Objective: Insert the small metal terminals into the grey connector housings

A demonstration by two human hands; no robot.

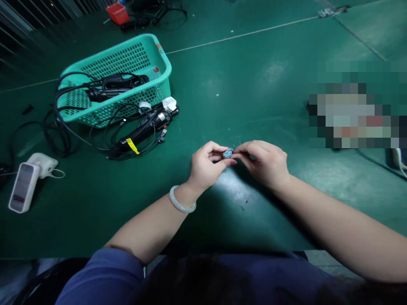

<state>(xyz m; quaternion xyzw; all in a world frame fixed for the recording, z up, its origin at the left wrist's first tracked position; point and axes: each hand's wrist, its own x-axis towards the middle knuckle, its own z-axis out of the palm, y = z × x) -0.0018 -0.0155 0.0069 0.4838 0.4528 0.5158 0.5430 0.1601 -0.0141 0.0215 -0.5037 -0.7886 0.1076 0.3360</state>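
Note:
Between my two hands, just above the green tabletop (197, 224), is a small blue-grey piece (228, 153) with a rough, patterned face; its exact kind is too small to tell. My left hand (208, 163), with a pale bangle on the wrist, pinches it between thumb and fingers. From the other side, my right hand (265, 161) is closed, thumb and fingertips pressed together at the piece's right edge. Whether those right fingertips grip the piece itself or some tiny part on it is hidden.
A green plastic basket (165, 70) holding black corded tools stands at the upper left. Beside it lie a black tool (140, 132) with a yellow tag and loose cables. A phone (23, 186) rests at far left, a red bin (117, 14) at the back. Something pixelated (352, 114) is at right.

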